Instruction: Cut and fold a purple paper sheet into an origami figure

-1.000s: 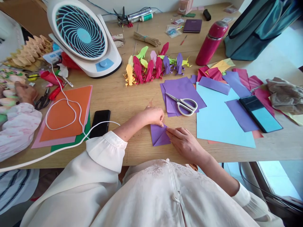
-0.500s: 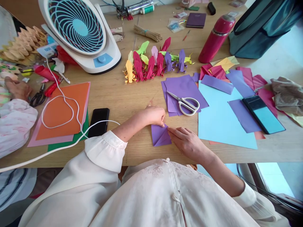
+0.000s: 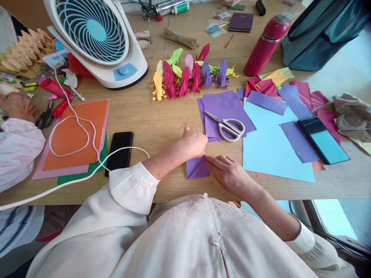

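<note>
A small folded purple paper [image 3: 196, 168] lies on the table in front of me, with slanting creases across its face. My left hand [image 3: 194, 143] is curled closed over its upper edge, fingertips down at the upper right corner. At the right edge, my right hand [image 3: 228, 172] has its fingers pressed together on that same corner, thumb and index close to the left fingertips. Just beyond my hands, white-handled scissors [image 3: 228, 126] rest on larger purple sheets [image 3: 224, 103]. The exact grip of the left fingers is partly hidden behind the hand.
Several folded paper figures [image 3: 185, 79] stand in rows at the back. A fan [image 3: 124, 73], a red bottle [image 3: 265, 48] and a bag [image 3: 321, 42] stand behind. Light blue paper [image 3: 269, 154] lies right; a phone [image 3: 118, 150] and cable lie left. Another person's hand [image 3: 19, 106] is far left.
My left hand has slid slightly right and toward the paper's right corner, covering more of its upper edge. My right hand has stayed in place.
</note>
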`<action>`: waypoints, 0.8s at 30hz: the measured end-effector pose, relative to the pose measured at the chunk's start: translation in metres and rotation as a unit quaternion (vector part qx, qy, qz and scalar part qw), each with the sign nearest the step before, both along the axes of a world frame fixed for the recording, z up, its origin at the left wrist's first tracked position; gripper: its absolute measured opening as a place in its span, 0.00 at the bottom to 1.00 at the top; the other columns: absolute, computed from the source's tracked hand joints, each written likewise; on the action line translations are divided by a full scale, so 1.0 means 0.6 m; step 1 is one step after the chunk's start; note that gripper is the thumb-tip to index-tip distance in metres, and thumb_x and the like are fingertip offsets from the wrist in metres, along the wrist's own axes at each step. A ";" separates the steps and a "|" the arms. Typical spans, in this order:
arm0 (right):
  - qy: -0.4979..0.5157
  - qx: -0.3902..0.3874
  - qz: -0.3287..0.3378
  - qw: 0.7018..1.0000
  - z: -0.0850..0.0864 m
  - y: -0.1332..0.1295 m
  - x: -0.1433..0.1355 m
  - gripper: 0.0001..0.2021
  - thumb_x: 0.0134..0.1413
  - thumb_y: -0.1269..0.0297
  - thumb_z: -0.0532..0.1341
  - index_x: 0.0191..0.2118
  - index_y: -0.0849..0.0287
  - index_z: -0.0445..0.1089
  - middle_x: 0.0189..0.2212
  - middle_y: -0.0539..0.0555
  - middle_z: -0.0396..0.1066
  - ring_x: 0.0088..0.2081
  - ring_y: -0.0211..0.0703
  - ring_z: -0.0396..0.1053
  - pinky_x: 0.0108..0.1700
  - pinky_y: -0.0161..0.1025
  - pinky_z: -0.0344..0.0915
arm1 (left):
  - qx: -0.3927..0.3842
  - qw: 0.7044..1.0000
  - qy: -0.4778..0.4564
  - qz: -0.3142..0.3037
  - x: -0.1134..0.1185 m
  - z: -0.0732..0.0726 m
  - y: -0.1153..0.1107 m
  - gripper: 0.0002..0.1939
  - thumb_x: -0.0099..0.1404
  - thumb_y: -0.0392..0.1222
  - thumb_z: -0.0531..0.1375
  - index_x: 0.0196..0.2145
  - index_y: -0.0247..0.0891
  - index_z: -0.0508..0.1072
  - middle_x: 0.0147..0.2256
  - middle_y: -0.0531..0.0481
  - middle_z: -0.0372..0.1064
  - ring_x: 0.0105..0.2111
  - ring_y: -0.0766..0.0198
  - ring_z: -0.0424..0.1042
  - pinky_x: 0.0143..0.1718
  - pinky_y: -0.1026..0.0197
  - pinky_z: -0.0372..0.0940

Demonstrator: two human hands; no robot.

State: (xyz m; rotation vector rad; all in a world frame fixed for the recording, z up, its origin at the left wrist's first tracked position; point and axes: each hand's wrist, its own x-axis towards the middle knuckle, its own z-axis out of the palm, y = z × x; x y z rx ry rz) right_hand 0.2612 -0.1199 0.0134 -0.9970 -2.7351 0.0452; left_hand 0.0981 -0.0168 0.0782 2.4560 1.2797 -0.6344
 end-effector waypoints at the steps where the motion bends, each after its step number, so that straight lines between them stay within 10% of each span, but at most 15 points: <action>1: 0.000 0.000 0.000 1.000 0.000 0.000 0.000 0.18 0.63 0.78 0.52 0.54 0.70 0.71 0.56 0.64 0.70 0.41 0.50 0.66 0.39 0.47 0.66 | -0.003 1.000 -0.003 0.004 -0.001 -0.001 -0.001 0.09 0.63 0.44 0.64 0.35 0.34 0.78 0.38 0.38 0.78 0.45 0.46 0.75 0.58 0.36 0.55; 24: 0.008 -0.024 -0.036 0.999 0.000 -0.005 -0.012 0.15 0.63 0.77 0.54 0.52 0.70 0.72 0.55 0.62 0.71 0.41 0.49 0.64 0.41 0.46 0.69 | 0.124 0.990 -0.062 -0.011 -0.030 0.026 -0.056 0.07 0.64 0.31 0.59 0.32 0.35 0.77 0.35 0.43 0.78 0.40 0.51 0.77 0.44 0.49 0.59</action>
